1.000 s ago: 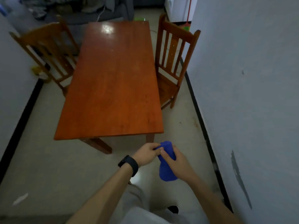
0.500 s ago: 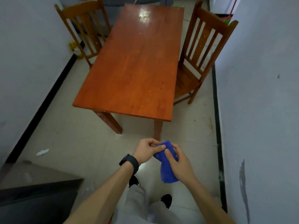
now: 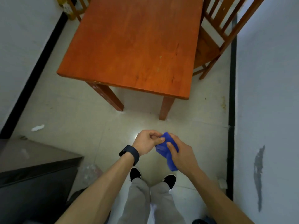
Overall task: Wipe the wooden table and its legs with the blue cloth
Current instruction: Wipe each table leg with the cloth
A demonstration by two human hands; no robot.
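**Entry: blue cloth, in hand, short of the table**

- Blue cloth: bunched between both my hands over the floor, just ahead of my shoes and well apart from the table.
- Left hand: fingers curled, thumb and forefinger pinching the cloth's upper corner.
- Right hand: wrapped round the body of the cloth, thumb pressed on its face, a tail hanging below the palm.
- Wooden table: its near edge has drawn much closer over the last second, so I have walked up to it. My grip on the cloth is much the same as before.
- Near legs: both show under that edge (a chair sits at the right side).
- Status: no wiping has begun. I judge the cloth is being readied, and the near end of the top comes first.
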